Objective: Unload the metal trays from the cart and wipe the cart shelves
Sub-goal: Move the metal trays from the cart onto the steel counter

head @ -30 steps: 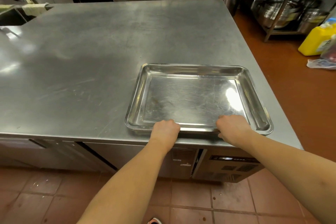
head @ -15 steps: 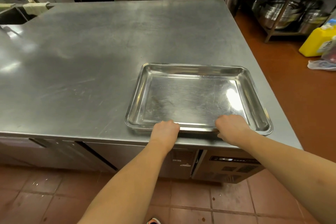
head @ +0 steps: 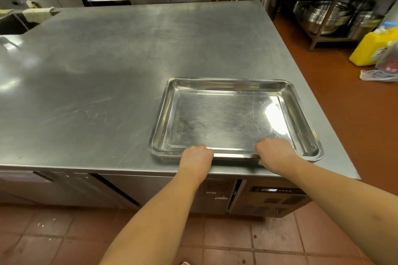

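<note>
Head: trays (head: 226,118), yellow jug (head: 366,49), blurred label (head: 379,53)

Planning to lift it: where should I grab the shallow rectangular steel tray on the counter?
Take the shallow steel tray by its near long rim, from the counter front, as left hand and right hand do; the flared lip lets fingers hook under.
</note>
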Demonstrator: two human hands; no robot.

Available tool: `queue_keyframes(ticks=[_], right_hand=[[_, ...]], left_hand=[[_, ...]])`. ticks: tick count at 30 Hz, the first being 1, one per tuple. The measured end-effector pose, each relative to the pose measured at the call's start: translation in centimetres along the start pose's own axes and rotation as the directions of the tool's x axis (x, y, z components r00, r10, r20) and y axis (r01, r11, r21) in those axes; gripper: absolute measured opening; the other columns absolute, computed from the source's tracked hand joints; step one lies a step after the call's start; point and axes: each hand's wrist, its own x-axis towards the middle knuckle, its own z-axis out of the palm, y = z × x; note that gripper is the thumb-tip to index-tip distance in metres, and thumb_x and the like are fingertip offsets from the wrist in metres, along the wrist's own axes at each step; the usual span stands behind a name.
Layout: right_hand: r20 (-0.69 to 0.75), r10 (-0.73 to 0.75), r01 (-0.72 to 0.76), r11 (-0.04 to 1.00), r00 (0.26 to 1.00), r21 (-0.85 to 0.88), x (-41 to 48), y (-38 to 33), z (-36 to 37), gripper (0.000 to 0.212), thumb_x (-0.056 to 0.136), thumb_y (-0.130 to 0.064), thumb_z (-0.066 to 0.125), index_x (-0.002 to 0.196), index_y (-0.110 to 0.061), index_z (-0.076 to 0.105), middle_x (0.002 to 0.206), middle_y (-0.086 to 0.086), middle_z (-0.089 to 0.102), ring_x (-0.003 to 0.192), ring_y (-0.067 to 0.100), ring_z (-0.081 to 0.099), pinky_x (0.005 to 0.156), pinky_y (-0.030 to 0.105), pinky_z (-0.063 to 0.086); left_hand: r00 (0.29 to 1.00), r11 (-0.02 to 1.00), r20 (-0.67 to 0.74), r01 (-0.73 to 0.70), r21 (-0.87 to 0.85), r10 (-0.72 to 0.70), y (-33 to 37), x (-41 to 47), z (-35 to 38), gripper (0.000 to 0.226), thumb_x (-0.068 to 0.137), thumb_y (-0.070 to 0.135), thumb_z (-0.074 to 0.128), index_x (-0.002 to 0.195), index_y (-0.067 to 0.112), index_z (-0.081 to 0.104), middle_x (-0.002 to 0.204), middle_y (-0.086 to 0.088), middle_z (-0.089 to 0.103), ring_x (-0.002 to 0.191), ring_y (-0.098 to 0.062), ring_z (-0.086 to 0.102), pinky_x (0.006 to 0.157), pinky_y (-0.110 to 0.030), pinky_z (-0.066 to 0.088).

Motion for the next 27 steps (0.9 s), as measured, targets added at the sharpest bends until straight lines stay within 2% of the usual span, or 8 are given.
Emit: queue_keyframes(ticks=[6,11,17,20,22,24,25,27], right_hand=[[-0.009,0.063,-0.063,0.998,0.998,0.013,-0.1,-0.3,0.5,0.013,0.093,-0.016,0.058,0.103,-0.012,0.064,0.104,0.003,0.061,0.091,0.025,0.065,0.070,0.033,0.048],[-0.032,0.095,-0.093,0.994,0.995,0.063,-0.2,-0.6,1.0,0.011,0.090,-0.016,0.059,0.099,-0.012,0.064,0.103,0.000,0.058,0.086,0.024,0.064,0.062,0.030,0.045],[-0.024,0.122,-0.120,0.989,0.992,0.084,-1.2,-1.0,0.6,0.018,0.090,-0.019,0.059,0.106,-0.013,0.064,0.110,0.001,0.055,0.086,0.023,0.064,0.065,0.031,0.048],[0.043,0.101,-0.106,0.985,0.994,0.139,-1.6,-1.1,-0.5,0.030,0.089,-0.030,0.059,0.116,-0.016,0.057,0.117,0.002,0.050,0.092,0.024,0.062,0.068,0.032,0.047],[0.063,0.071,-0.086,0.961,0.995,0.264,-1.5,-1.2,-1.2,0.039,0.086,-0.035,0.060,0.121,-0.019,0.052,0.122,0.002,0.046,0.095,0.024,0.061,0.076,0.035,0.052],[0.059,0.057,-0.078,0.894,0.997,0.442,-1.0,-1.5,-2.3,0.049,0.086,-0.034,0.058,0.132,-0.021,0.047,0.134,0.002,0.041,0.105,0.024,0.058,0.088,0.039,0.052],[0.053,0.071,-0.088,0.827,0.996,0.555,-0.6,-1.9,-3.1,0.052,0.087,-0.033,0.057,0.137,-0.022,0.044,0.140,0.002,0.038,0.114,0.023,0.055,0.095,0.038,0.048],[0.045,0.143,-0.122,0.591,0.989,0.798,0.2,-2.8,-5.3,0.053,0.091,-0.029,0.054,0.141,-0.020,0.041,0.147,0.003,0.039,0.127,0.022,0.046,0.104,0.034,0.039]], left_hand=[[1.000,1.000,0.012,-0.011,0.012,0.011,0.0,-0.1,0.0,0.033,0.086,-0.008,0.046,0.112,0.008,0.060,0.109,-0.013,0.059,0.093,-0.032,0.061,0.067,-0.034,0.039],[1.000,1.000,0.012,-0.013,0.009,0.013,-0.4,0.0,0.1,0.036,0.086,-0.004,0.051,0.117,0.013,0.059,0.110,-0.009,0.058,0.093,-0.031,0.061,0.065,-0.033,0.039],[0.998,0.999,0.042,-0.038,0.026,0.037,-0.9,0.0,-0.1,0.036,0.088,-0.002,0.051,0.120,0.013,0.056,0.112,-0.010,0.056,0.099,-0.031,0.059,0.068,-0.035,0.039],[0.992,0.995,0.075,-0.100,-0.004,0.100,-1.7,0.7,-0.2,0.033,0.091,0.016,0.058,0.124,0.019,0.055,0.117,-0.006,0.054,0.107,-0.027,0.055,0.079,-0.036,0.043],[0.986,0.985,0.093,-0.131,-0.109,0.141,-2.8,1.5,-0.6,0.046,0.087,0.042,0.063,0.129,0.025,0.053,0.125,-0.002,0.053,0.117,-0.024,0.049,0.093,-0.038,0.041],[0.990,0.943,0.094,-0.069,-0.326,0.105,-3.7,1.9,-1.5,0.062,0.083,0.057,0.061,0.136,0.029,0.048,0.136,0.000,0.049,0.127,-0.021,0.043,0.104,-0.039,0.038],[0.996,0.890,0.068,-0.026,-0.454,0.064,-4.0,2.1,-2.0,0.063,0.083,0.058,0.059,0.137,0.029,0.047,0.139,0.001,0.048,0.130,-0.020,0.042,0.107,-0.038,0.036],[0.998,0.703,0.019,0.061,-0.708,-0.068,-4.4,2.6,-2.7,0.056,0.088,0.055,0.055,0.136,0.025,0.050,0.139,0.001,0.051,0.127,-0.017,0.046,0.105,-0.032,0.035]])
